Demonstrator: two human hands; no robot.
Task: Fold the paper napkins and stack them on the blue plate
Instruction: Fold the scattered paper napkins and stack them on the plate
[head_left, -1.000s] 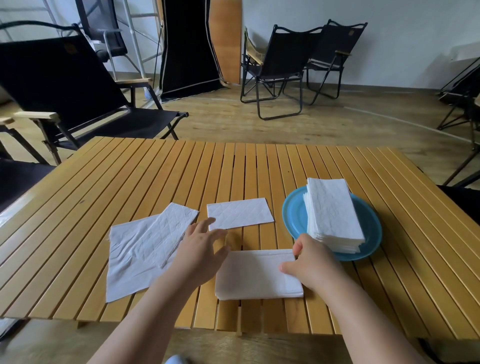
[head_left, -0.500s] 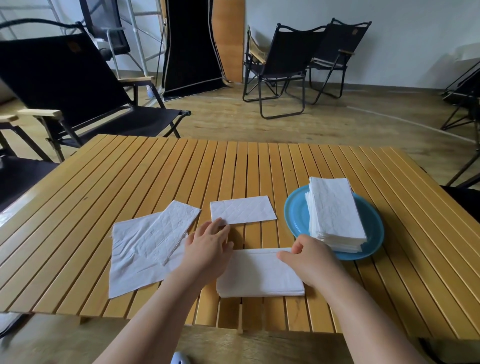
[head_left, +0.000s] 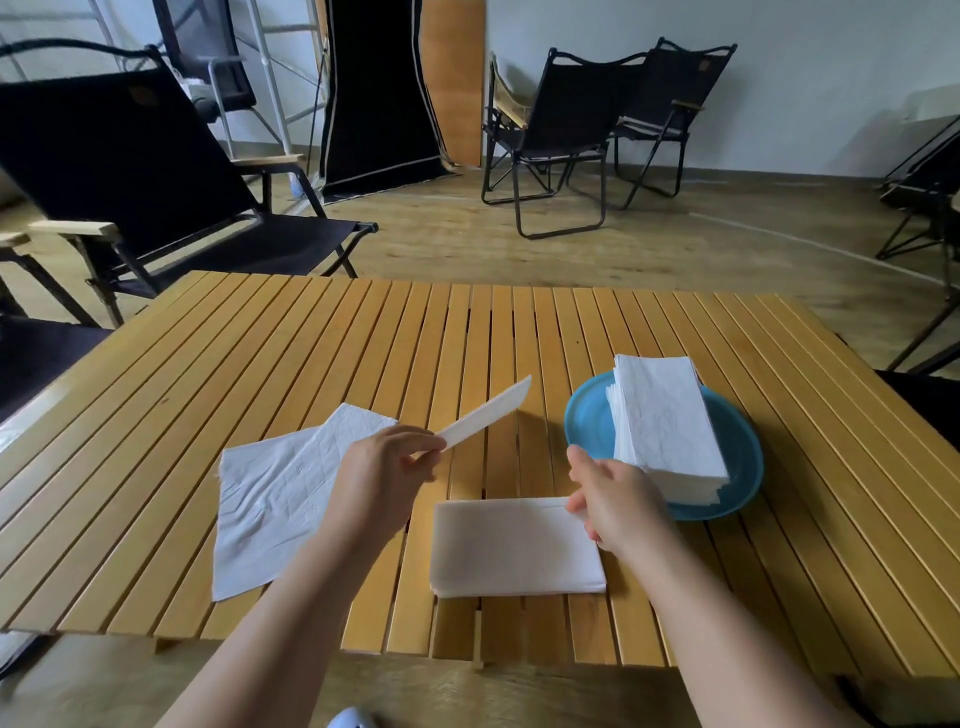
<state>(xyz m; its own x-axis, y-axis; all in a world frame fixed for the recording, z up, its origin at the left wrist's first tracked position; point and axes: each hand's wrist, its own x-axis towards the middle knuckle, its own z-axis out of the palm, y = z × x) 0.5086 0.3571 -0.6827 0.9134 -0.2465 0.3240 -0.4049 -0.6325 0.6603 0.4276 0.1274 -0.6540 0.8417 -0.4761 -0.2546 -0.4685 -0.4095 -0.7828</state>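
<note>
I am pinching a folded napkin in my left hand, holding it above the worktop; my right hand is gripping the corner of the napkin pile before me; the limp sheet could droop and unfold as I carry it; the tall stack on the blue plate could topple if nudged; unfolded napkins are lying left.

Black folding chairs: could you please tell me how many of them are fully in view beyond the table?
3. One large chair stands at the left, just behind the table; two more stand side by side near the back wall. Partial frames at the right edge may be further chairs.
</note>
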